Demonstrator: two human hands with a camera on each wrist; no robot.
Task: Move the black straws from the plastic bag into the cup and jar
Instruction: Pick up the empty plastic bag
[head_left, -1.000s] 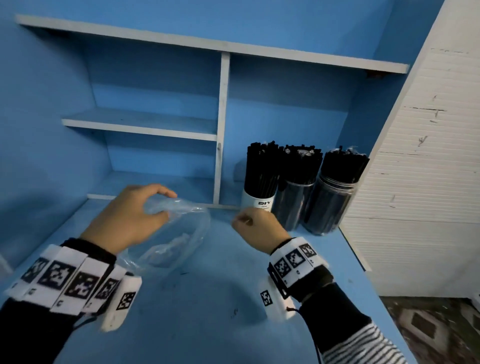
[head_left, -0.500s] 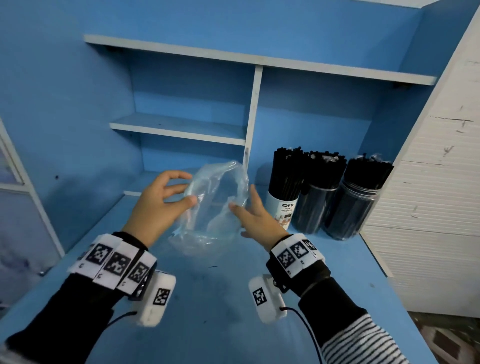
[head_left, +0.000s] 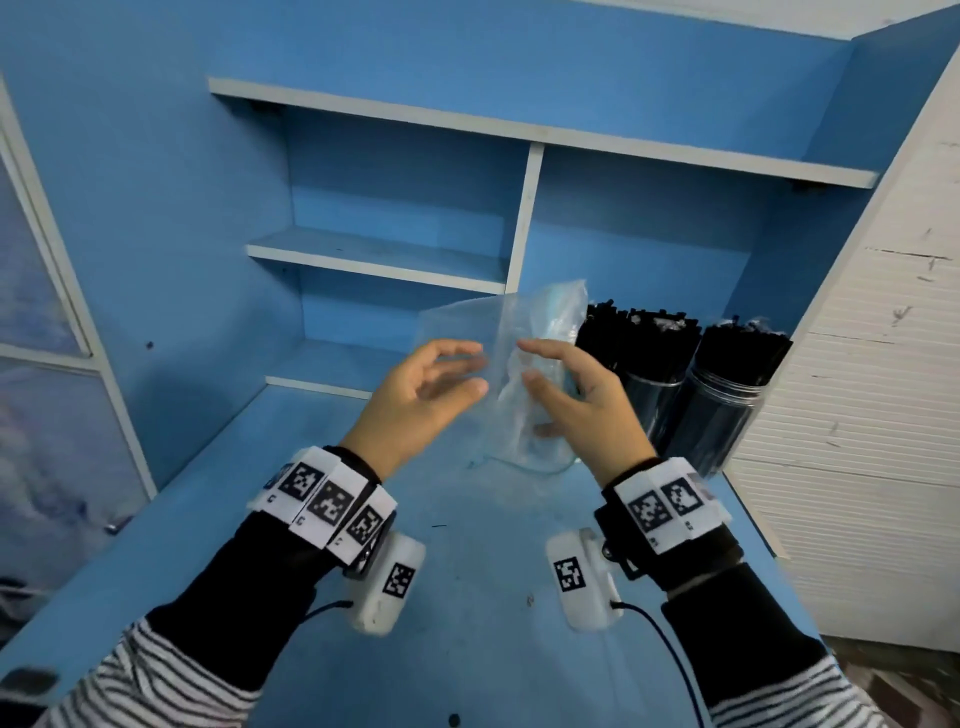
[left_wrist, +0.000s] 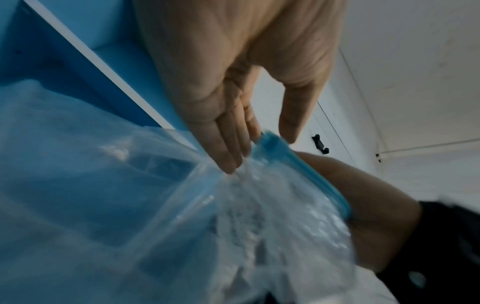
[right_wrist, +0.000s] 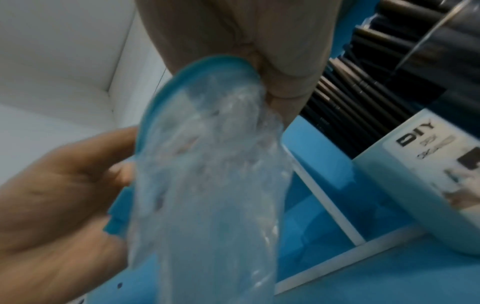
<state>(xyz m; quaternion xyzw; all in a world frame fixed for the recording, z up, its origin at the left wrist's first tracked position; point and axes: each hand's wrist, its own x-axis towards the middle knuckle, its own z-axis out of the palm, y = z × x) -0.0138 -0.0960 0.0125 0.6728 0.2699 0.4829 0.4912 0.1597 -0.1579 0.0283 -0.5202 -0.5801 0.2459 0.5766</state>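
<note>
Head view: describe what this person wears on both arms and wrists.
Both arms wear black sleeves over black-and-white striped cuffs. The left wrist band and the right wrist band are white, with square black-and-white coded markers. Under each wrist hangs a white camera box, left and right, marked likewise, with a thin black cable trailing back.

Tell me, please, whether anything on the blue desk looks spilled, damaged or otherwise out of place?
Nothing stands out. The plastic bag is crumpled between the left hand and right hand, with no straws visible inside. The black straws stand upright in their containers at the back right; none lie on the desk.
</note>
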